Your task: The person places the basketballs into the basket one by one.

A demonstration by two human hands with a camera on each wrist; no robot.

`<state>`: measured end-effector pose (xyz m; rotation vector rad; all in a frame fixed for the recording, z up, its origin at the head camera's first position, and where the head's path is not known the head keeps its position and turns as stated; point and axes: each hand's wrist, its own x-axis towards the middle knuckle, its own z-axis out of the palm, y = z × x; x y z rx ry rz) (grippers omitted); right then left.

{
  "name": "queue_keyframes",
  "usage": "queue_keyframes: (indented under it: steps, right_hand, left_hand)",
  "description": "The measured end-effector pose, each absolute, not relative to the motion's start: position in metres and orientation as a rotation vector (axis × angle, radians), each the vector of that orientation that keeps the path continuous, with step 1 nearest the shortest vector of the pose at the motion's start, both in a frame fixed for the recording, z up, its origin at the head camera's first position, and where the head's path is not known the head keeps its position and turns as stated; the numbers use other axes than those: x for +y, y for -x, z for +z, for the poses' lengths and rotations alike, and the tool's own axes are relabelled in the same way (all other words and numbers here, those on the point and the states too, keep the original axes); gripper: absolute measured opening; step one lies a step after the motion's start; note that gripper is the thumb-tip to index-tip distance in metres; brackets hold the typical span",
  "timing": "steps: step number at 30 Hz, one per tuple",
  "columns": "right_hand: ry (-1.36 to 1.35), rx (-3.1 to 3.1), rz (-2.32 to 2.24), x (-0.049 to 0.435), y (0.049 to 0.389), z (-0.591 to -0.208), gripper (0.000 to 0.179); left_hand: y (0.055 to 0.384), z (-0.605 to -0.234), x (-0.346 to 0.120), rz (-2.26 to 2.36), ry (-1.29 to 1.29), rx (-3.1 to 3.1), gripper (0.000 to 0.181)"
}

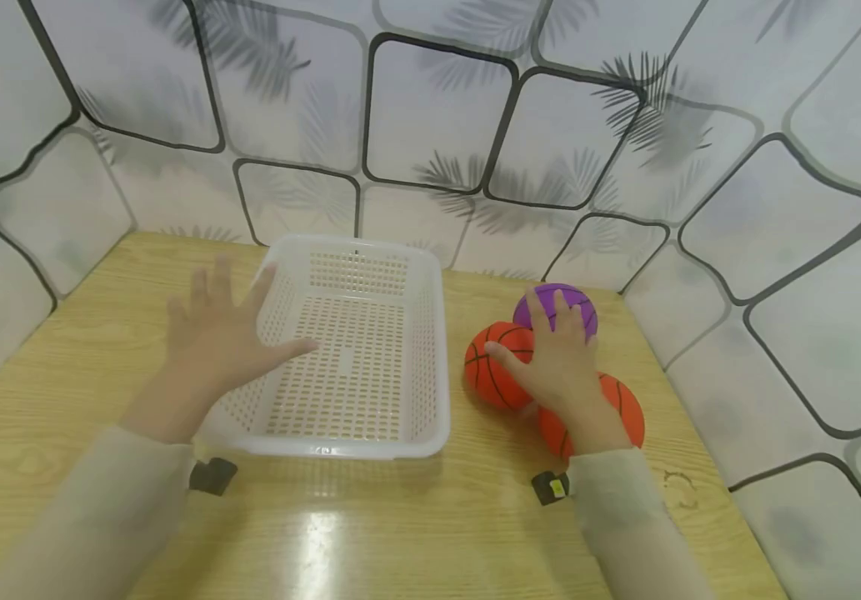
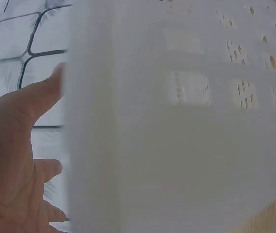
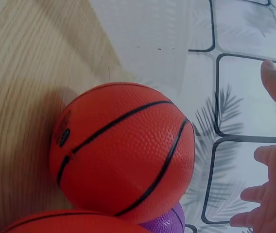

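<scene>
A white plastic basket point(image 1: 347, 450) with slotted sides and base stands on the wooden table. My left hand point(image 1: 212, 337) is spread over its left side; in the left wrist view the basket wall point(image 2: 143, 155) fills most of the picture beside that hand point(image 2: 11, 150). To the right sit two orange-red mini basketballs, one point(image 1: 493, 375) nearer the basket and one point(image 1: 625, 408) partly behind my right wrist. A purple ball point(image 1: 576, 304) lies behind them. Above the balls my right hand point(image 1: 561, 367) has its fingers spread, apart from the orange ball point(image 3: 128, 150) in the right wrist view.
Light wood table point(image 1: 370, 525) spans the front. Patterned wall covering point(image 1: 438, 117) rises close behind the basket and along both sides. Black wrist cameras, one point(image 1: 212, 476) at the left sleeve and one point(image 1: 550, 487) at the right, sit at the cuffs.
</scene>
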<state>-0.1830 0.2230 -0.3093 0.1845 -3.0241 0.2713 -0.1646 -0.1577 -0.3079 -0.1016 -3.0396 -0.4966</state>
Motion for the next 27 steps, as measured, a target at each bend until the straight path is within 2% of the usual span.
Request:
queue_keyframes:
  steps: [5,27]
  right_hand:
    - [-0.194,-2.968,0.268,0.231,0.182,-0.304,0.099]
    - [-0.085,-2.885,0.458,0.275,0.173,-0.307,0.097]
  left_hand:
    - [0.163,-0.307,-0.165,-0.53,0.074,-3.036,0.118]
    - [0.158,-0.312,-0.199,-0.643,0.0,-3.011,0.114]
